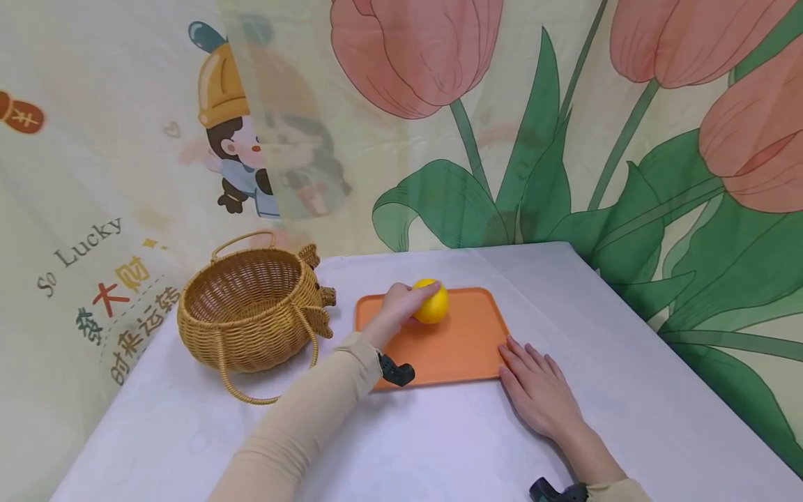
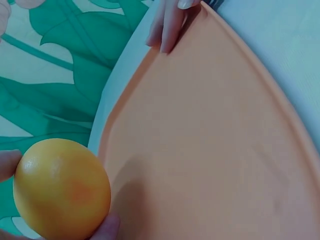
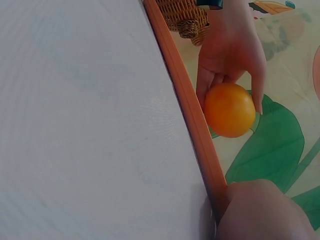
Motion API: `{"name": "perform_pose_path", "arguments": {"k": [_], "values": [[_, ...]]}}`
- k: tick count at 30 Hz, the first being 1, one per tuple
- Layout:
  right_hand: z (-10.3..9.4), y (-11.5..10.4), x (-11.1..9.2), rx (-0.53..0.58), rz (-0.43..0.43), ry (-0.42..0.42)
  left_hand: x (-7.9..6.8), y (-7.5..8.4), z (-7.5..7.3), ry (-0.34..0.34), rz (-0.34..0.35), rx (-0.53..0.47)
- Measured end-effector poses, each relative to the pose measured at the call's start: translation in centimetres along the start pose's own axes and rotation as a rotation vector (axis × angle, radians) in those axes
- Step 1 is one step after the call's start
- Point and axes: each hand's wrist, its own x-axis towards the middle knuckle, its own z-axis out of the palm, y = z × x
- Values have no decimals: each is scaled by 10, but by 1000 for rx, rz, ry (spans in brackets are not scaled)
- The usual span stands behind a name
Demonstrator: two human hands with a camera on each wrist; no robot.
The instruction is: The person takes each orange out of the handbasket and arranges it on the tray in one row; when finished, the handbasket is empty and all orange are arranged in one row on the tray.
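Note:
My left hand [image 1: 404, 307] grips a round yellow-orange fruit [image 1: 431, 304], smooth and ball-shaped like an orange, over the back left part of an orange tray [image 1: 458, 348]. In the left wrist view the fruit [image 2: 62, 190] sits between thumb and fingers, and a shadow falls on the tray beside it. From the right wrist view, the fruit [image 3: 230, 110] appears just beyond the tray's rim [image 3: 192, 115], with the left hand around it. My right hand [image 1: 541, 390] lies at the tray's right edge, its fingers extended and the fingertips touching the rim.
A wicker basket [image 1: 251, 341] shaped like an animal, with looped handles, stands left of the tray. A white cloth [image 1: 439, 439] covers the table. Behind hangs a printed curtain [image 1: 414, 188] with tulips and cartoon figures.

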Motion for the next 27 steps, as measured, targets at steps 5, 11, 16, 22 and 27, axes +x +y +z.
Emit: {"name": "perform_pose_path", "arguments": {"k": [5, 11, 16, 22, 27], "values": [[1, -1, 0, 3, 6, -3, 2, -1, 11, 21, -12, 18], [0, -1, 0, -4, 19, -5, 5, -1, 25, 30, -7, 25], [0, -1, 0, -6, 20, -1, 6, 0, 35, 55, -8, 36], [0, -1, 0, -1, 22, -10, 8, -1, 44, 81, -12, 38], [-1, -1, 0, -3, 22, -14, 9, -2, 48, 89, -12, 22]]}}
